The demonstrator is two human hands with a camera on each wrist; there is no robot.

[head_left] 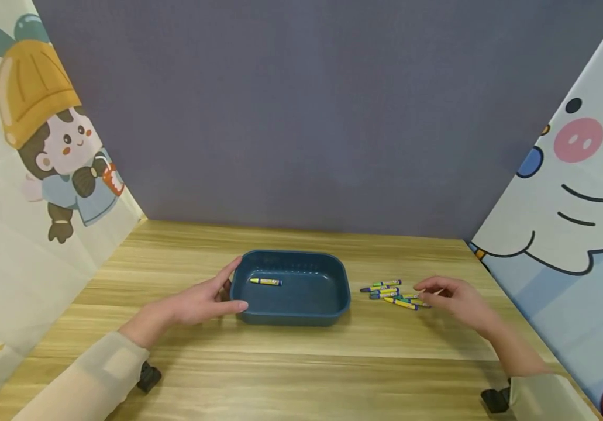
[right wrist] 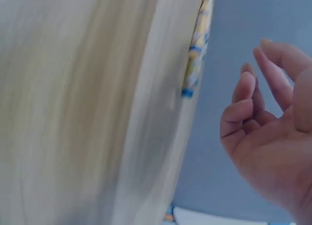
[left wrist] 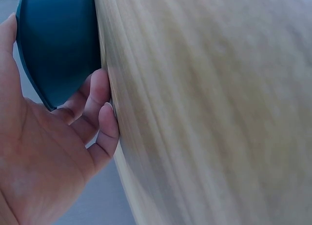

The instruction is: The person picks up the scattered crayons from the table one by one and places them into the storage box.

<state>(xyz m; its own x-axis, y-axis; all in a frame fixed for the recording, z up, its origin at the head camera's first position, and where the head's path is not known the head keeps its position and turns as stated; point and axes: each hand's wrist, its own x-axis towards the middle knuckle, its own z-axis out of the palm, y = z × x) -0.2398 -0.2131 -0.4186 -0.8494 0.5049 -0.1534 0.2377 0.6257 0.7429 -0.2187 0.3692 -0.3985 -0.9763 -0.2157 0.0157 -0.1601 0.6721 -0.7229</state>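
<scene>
Left hand (head_left: 199, 300) grips tray (head_left: 292, 319); right hand (head_left: 458, 300) relaxed, empty, near crayons (head_left: 385, 296). Head view only: crayon (head_left: 266, 282) inside.

Through the head view, I observe the left hand (head_left: 198, 301) holding the left end of a dark blue tray (head_left: 290, 320), with a yellow crayon (head_left: 266, 282) lying inside, left of centre. I locate the right hand (head_left: 459, 304) at the right edge of a crayon cluster (head_left: 385, 294), which lies on the wood-grain tabletop (head_left: 280, 374) right of the tray. A grey panel (head_left: 306, 117) stands behind, between two cartoon-printed side panels (head_left: 569, 204).
</scene>
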